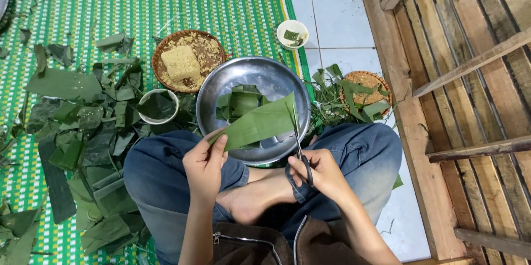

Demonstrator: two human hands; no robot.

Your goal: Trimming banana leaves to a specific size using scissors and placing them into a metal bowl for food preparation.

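Note:
My left hand (206,164) pinches the near end of a long green leaf strip (259,123), which stretches up and right over a round metal bowl (221,85). My right hand (321,174) grips dark-handled scissors (299,157), whose blades point up along the strip's right edge. Folded green leaf pieces (241,101) lie inside the bowl. I sit cross-legged in blue jeans, one bare foot (251,196) between my knees.
A woven basket (212,43) holds a yellow block and crumbs. A small white bowl (159,106) holds a dark leaf; another white cup (292,34) sits farther back. Leaf scraps (88,138) cover the green mat at left. A second basket (365,91) and wooden slats (470,93) stand at right.

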